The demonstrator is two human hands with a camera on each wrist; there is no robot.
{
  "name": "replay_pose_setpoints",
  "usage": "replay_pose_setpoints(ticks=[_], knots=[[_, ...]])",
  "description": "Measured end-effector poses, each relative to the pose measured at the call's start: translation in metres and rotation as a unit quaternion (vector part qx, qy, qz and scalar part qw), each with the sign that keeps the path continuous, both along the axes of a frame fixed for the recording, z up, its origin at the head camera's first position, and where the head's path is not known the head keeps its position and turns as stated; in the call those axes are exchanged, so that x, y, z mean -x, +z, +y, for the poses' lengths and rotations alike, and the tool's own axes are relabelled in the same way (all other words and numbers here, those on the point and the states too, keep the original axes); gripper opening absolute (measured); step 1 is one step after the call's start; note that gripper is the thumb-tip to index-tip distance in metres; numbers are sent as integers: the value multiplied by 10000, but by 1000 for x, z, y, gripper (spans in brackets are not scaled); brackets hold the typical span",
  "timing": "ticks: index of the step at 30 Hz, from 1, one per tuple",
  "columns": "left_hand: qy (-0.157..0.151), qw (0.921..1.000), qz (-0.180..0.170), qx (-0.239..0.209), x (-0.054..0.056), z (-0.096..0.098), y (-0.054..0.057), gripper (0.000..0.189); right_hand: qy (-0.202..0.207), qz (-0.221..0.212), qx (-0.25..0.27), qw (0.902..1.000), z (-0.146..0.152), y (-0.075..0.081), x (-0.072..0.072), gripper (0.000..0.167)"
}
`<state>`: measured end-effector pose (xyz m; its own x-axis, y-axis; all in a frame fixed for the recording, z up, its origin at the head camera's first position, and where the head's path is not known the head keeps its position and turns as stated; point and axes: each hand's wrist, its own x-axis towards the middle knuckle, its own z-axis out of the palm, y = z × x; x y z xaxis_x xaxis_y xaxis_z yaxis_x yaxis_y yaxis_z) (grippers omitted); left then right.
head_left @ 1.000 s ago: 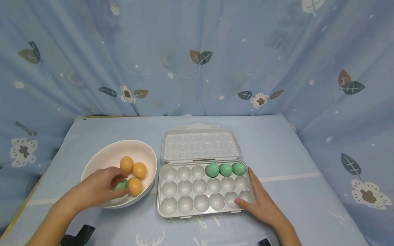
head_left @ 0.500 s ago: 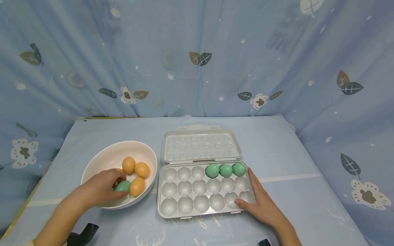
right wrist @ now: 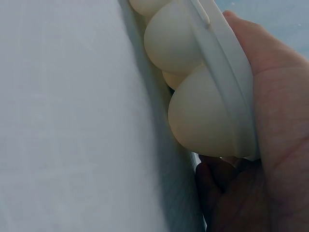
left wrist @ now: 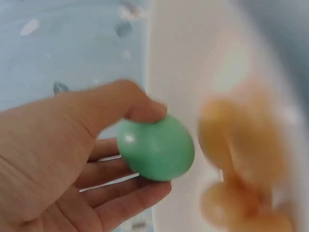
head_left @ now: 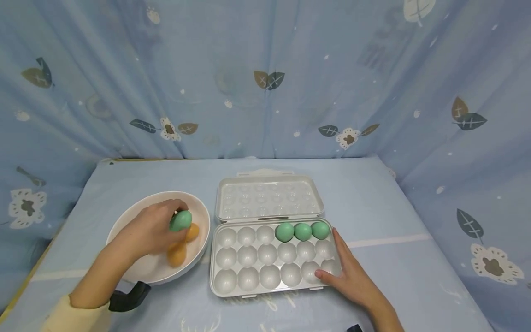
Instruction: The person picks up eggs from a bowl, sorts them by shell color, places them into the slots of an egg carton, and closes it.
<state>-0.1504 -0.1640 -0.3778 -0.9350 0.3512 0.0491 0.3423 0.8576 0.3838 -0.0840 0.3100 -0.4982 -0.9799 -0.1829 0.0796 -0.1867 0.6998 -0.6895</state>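
My left hand pinches a green egg between thumb and fingers, above the white bowl. In the left wrist view, the green egg sits under the thumb with the other fingers behind it. Orange eggs lie inside the bowl, partly hidden by the hand. To the right stands an opened egg box with rows of round cups. Three green eggs fill the right half of its back row. At the box's right front corner my right hand grips the rim, thumb on top, fingers along the side.
The hinged lid lies folded back behind the box. Light blue cloth covers the table, and a patterned curtain hangs around its back and sides. The bowl stands close to the box's left side.
The left hand has lifted the green egg up from among the orange eggs, moving slightly right and away from me. Orange eggs shifted in the bowl. The right hand stays on the box.
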Motion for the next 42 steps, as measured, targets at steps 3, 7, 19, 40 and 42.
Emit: replay_pose_setpoints(ticks=[3,7,19,40,42], knots=[[-168,9996,31,-238,4,13,7,41,49,78,72,9999,0,-2,0,115],[-302,9987,-27,-418,10,28,13,41,51,123,81,9999,0,-2,0,115],[-552,9903,147,-1265,31,58,11,41,-13,61,-42,10000,0,0,-2,114],[-1301,9826,-175,-1314,60,142,-16,36,19,127,34,9999,2,-3,-1,114],[-1358,9834,-261,-1174,59,145,-18,37,26,123,-37,9999,2,-2,0,113]])
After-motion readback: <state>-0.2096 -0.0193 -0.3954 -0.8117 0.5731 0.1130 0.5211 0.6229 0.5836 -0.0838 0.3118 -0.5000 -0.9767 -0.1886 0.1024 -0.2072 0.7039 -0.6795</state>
